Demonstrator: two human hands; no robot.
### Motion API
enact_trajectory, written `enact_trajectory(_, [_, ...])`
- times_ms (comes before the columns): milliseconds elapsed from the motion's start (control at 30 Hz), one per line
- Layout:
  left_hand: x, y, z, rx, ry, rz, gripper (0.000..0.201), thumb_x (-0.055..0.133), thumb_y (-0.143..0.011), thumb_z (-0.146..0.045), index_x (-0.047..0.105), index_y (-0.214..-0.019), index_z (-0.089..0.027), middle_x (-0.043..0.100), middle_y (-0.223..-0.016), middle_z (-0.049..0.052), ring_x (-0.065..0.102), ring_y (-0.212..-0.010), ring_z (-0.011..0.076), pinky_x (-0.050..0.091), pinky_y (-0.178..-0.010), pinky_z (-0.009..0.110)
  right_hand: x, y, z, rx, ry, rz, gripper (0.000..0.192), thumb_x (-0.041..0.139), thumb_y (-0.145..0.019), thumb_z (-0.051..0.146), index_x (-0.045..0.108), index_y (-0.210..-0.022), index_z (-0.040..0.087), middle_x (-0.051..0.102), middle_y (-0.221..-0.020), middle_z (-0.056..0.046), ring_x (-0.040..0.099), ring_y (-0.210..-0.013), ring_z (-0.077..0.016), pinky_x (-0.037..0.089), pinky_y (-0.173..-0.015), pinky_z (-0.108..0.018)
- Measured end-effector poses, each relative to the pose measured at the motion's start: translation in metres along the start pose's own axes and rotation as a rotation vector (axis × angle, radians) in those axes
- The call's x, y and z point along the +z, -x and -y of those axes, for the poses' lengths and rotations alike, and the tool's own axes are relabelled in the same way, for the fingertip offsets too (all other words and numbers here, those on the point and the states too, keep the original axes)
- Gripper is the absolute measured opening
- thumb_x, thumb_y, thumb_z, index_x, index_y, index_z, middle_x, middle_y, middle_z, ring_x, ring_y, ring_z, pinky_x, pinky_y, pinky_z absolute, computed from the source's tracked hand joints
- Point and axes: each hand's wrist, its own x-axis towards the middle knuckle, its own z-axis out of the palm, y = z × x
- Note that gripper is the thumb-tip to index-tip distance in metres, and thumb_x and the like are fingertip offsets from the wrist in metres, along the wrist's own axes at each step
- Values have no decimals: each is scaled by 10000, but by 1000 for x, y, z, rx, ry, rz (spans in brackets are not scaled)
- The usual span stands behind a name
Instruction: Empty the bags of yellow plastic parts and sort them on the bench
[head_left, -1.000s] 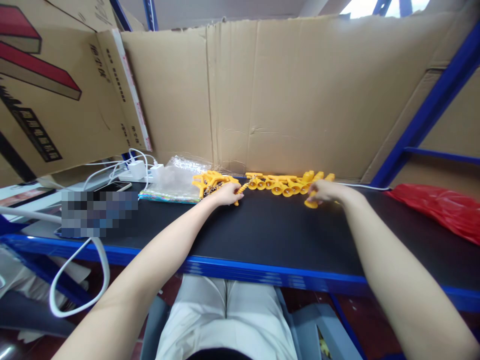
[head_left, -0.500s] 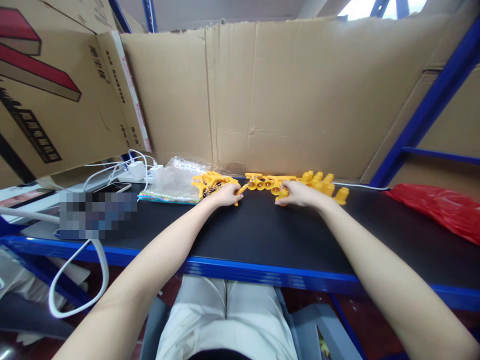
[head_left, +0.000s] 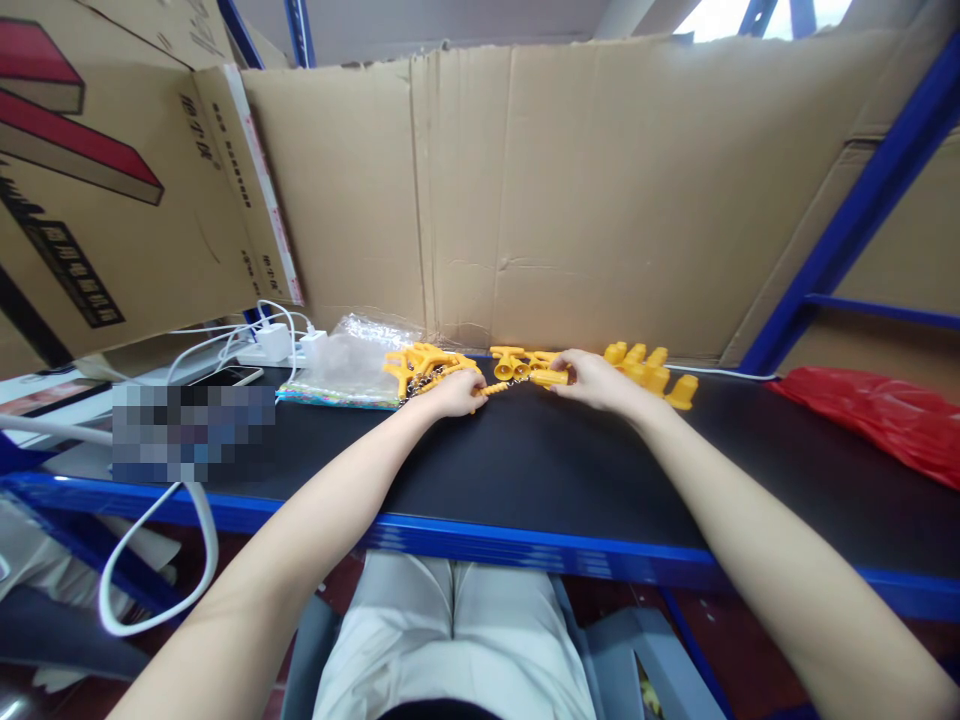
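Note:
My left hand (head_left: 456,393) is closed around a yellow twisted rod (head_left: 494,388), whose tip points right. A short chain (head_left: 519,381) runs from the tip toward a yellow plastic cup-shaped piece (head_left: 549,378). That piece lies on its side, pinched by the fingers of my right hand (head_left: 591,378). Behind my left hand is a heap of yellow plastic parts (head_left: 421,360) with chains. Between and behind my hands lie yellow cups with crossbars (head_left: 505,368), their round mouths toward me. Several yellow cones (head_left: 657,372) stand right of my right hand, which partly hides the row.
A clear plastic bag (head_left: 352,358) lies left of the heap, near white chargers and cables (head_left: 274,340) and a phone (head_left: 240,376). A red plastic bag (head_left: 870,410) is at the right. Cardboard (head_left: 600,200) walls the back; a blue rail (head_left: 525,542) edges the black tabletop (head_left: 517,460).
My right hand has raised and turned the cup-shaped piece so it points left, toward the rod. The chain now stretches between them. My left hand has barely moved.

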Motion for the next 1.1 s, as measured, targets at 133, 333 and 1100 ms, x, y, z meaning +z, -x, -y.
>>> enact_trajectory(133, [0, 0, 0, 3, -14, 0, 118, 541, -795, -240, 619, -787, -151, 650, -810, 51, 594, -748, 174, 449, -689, 269, -1, 1, 2, -29, -31, 2, 193, 649, -659, 238, 589, -833, 182, 608, -780, -20, 545, -649, -143, 411, -602, -254])
enact_trajectory(333, [1, -1, 1, 3, -1, -9, 130, 539, -799, -252, 622, -790, -153, 647, -792, 47, 594, -733, 169, 456, -697, 269, -1, -2, -6, -6, -10, -53, 218, 645, -664, 236, 594, -868, 182, 621, -837, -44, 569, -701, -174, 442, -647, -293])
enact_trajectory(1100, [-2, 4, 1, 74, -52, -57, 144, 523, -826, -249, 629, -872, -163, 622, -921, 67, 588, -874, 195, 455, -798, 297, 1, 1, -1, -201, -48, 16, 252, 609, -732, 228, 633, -980, 194, 577, -995, -74, 580, -848, -196, 464, -797, -336])
